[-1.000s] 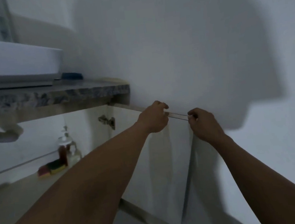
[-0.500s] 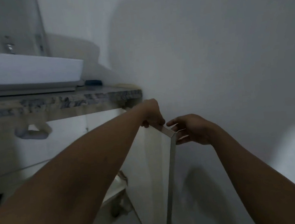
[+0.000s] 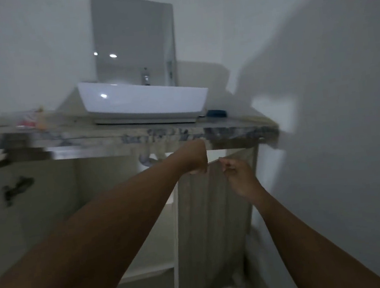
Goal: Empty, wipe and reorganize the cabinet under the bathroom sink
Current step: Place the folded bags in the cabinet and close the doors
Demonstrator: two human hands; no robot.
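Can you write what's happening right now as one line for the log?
left hand: grips top edge of cabinet door | right hand: pinches same edge | door: open | sink: above, on countertop

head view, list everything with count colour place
white rectangular ceramic basin: one, white, on countertop
frameless wall mirror: one, grey, behind basin
chrome tap: one, silver, behind basin
speckled stone countertop: one, grey, under basin
dark blue block: one, blue, right of basin
grey drain pipe: one, grey, under countertop
dark metal hinge: one, black, far left
pale cabinet door: one, off-white, under both hands
white inner shelf: one, white, left of door
left hand: one, gripping door's top edge
right hand: one, pinching same edge
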